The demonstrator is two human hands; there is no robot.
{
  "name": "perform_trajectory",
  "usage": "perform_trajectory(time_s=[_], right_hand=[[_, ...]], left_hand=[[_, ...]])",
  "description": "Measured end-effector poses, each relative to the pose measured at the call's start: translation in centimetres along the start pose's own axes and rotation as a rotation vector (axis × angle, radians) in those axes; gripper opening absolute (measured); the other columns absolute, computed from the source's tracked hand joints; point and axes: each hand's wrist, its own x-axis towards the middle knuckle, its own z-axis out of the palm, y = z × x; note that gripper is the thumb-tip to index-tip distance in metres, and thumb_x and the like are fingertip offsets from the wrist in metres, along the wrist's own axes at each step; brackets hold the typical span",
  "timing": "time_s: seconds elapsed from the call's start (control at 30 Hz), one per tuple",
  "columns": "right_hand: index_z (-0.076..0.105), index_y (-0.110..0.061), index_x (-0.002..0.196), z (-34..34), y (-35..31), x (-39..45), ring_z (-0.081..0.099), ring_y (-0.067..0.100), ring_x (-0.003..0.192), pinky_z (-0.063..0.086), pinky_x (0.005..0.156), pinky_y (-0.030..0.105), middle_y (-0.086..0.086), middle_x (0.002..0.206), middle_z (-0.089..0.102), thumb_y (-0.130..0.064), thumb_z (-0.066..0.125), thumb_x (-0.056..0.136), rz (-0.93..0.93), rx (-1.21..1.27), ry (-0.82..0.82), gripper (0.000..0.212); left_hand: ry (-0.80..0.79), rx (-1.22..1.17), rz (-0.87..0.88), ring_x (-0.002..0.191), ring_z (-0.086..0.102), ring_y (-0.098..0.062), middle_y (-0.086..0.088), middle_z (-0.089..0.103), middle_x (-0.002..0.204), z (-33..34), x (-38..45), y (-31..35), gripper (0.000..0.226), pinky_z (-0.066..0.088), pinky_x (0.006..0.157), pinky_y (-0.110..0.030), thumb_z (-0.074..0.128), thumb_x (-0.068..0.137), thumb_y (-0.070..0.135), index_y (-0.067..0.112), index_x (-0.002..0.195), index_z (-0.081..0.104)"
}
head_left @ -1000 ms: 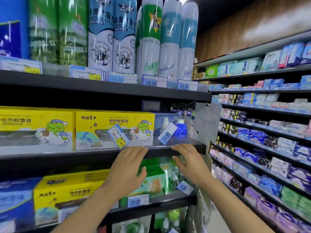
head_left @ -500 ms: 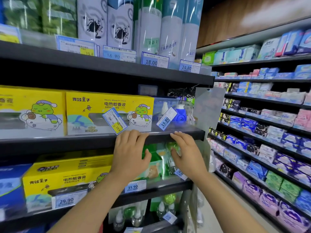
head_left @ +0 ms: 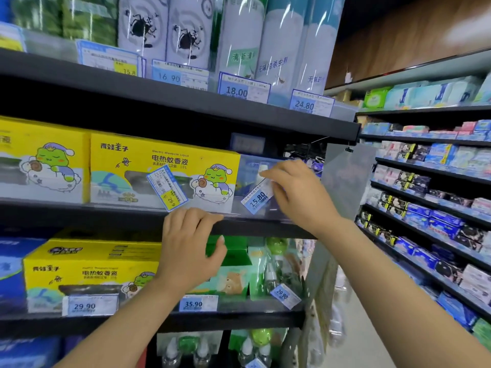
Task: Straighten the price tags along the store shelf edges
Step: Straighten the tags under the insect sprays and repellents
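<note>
On the middle shelf's clear front rail [head_left: 114, 208], two price tags sit crooked. The blue and white 15.80 tag [head_left: 256, 200] tilts up to the right, and my right hand [head_left: 297, 193] pinches its upper right end with thumb and fingers. The blue and yellow 29.9 tag [head_left: 166, 187] leans the other way, untouched. My left hand [head_left: 190, 248] rests its fingertips on the rail's edge just below and between the two tags, holding nothing. On the shelf below, a 29.90 tag [head_left: 284, 294] at the right end is also tilted.
Yellow frog-print boxes [head_left: 164, 168] stand behind the rail. Level tags 18.00 [head_left: 243, 87] and 24.80 [head_left: 310, 103] line the top shelf under tall spray cans. Tags 29.90 [head_left: 89, 305] and 35.90 [head_left: 198, 303] sit straight below. An aisle of shelves runs along the right.
My right hand rose from the shelf edge and took hold of the 15.80 tag's upper end. My left hand stayed on the rail. The camera moved closer and tilted down slightly.
</note>
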Motion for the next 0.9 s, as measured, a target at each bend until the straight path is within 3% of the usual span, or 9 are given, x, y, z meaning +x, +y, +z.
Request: perform_trajectory(time_s=[0.1,0.23,0.4,0.6,0.73,0.9], right_hand=[[0.069,-0.005,0.095,0.0,0.9,-0.2,0.055,0.038,0.081,0.05,0.069,0.044,0.013,0.086,0.062,-0.006,0.052,0.081,0.024,0.081,0.058,0.022],[0.069,-0.008,0.092,0.0,1.7,-1.5,0.053,0.036,0.082,0.042,0.068,0.035,0.01,0.081,0.061,0.001,0.06,0.082,0.091,0.151,0.065,0.017],[0.067,-0.011,0.101,0.4,2.3,-2.9,0.052,0.025,0.096,0.032,0.071,0.025,0.005,0.094,0.064,-0.003,0.054,0.087,0.208,0.221,0.029,0.02],[0.067,-0.012,0.103,0.4,2.6,-4.0,0.052,0.025,0.097,0.037,0.076,0.027,0.005,0.098,0.065,-0.003,0.051,0.089,0.247,0.289,-0.012,0.023],[0.066,-0.012,0.108,0.4,2.8,-4.2,0.052,0.027,0.101,0.041,0.082,0.032,0.005,0.102,0.064,-0.004,0.052,0.089,0.213,0.294,-0.001,0.025],[0.064,-0.007,0.114,0.4,1.6,-3.8,0.054,0.033,0.09,0.046,0.078,0.043,0.01,0.098,0.066,0.0,0.056,0.083,-0.035,0.199,-0.008,0.033]], left_hand=[[0.006,0.025,-0.025,0.089,0.044,-0.024,-0.003,0.055,0.089,0.1,-0.1,0.3,0.038,0.03,0.085,-0.034,0.051,0.075,0.035,0.012,0.1,0.067],[0.018,0.05,-0.053,0.09,0.045,-0.024,-0.004,0.055,0.09,0.2,-0.2,0.7,0.039,0.031,0.085,-0.034,0.052,0.076,0.036,0.011,0.101,0.066],[0.008,0.085,-0.069,0.09,0.045,-0.024,-0.004,0.053,0.091,-0.1,-0.3,1.4,0.039,0.031,0.084,-0.033,0.052,0.077,0.035,0.01,0.103,0.065],[-0.021,0.12,-0.098,0.091,0.045,-0.024,-0.004,0.052,0.092,-0.5,-0.4,2.2,0.042,0.032,0.084,-0.033,0.051,0.077,0.037,0.009,0.106,0.064],[-0.053,0.149,-0.108,0.092,0.044,-0.023,-0.004,0.051,0.093,-0.7,-0.4,2.6,0.044,0.032,0.085,-0.033,0.05,0.077,0.038,0.009,0.107,0.063],[-0.087,0.169,-0.114,0.093,0.044,-0.022,-0.003,0.051,0.094,-0.9,-0.4,2.6,0.044,0.032,0.085,-0.034,0.049,0.077,0.039,0.01,0.108,0.062]])
